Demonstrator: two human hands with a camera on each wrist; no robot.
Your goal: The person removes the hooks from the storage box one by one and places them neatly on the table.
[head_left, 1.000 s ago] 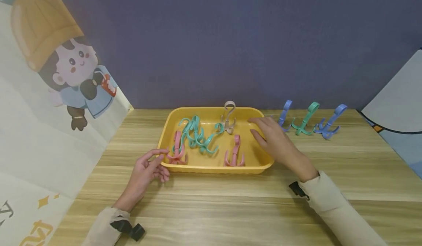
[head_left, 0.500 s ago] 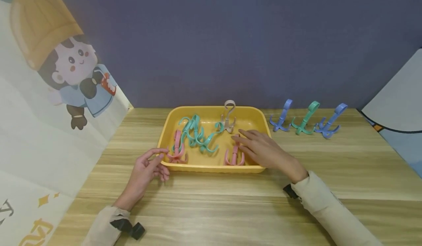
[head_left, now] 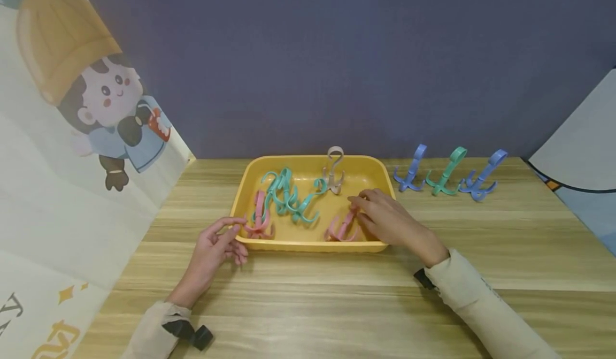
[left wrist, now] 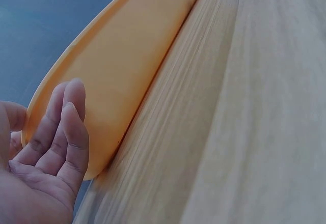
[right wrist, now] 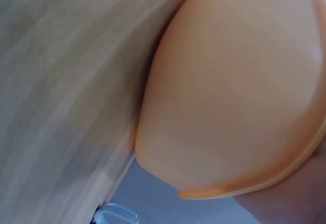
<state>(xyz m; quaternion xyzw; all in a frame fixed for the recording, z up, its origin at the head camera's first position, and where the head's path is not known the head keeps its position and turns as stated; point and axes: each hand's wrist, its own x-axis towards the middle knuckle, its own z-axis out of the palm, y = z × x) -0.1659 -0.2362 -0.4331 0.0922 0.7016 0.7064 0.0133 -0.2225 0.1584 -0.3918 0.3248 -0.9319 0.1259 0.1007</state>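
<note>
My right hand [head_left: 392, 220] reaches over the right front of the yellow tray [head_left: 308, 246] and pinches the top of a pink multi-prong hook [head_left: 343, 229], which leans to the right with its prongs low in the tray. At the tray's left front corner, my left hand [head_left: 214, 249] holds the rim between thumb and index finger. Its other fingers [left wrist: 76, 127] lie by the outer wall in the left wrist view. Another pink hook [head_left: 259, 214] stands inside near that corner. Several tangled green hooks [head_left: 286, 196] and a beige hook [head_left: 334, 174] are farther back.
On the wooden table [head_left: 308, 305], right of the tray, a blue hook [head_left: 412, 169], a green hook [head_left: 446, 172] and another blue hook [head_left: 483, 177] stand in a row. A dark wall panel [head_left: 346, 65] rises behind the table.
My right hand has moved left from the tray's right rim to the pink hook and taken hold of its top. That hook has tilted to the right. My left hand has stayed put.
</note>
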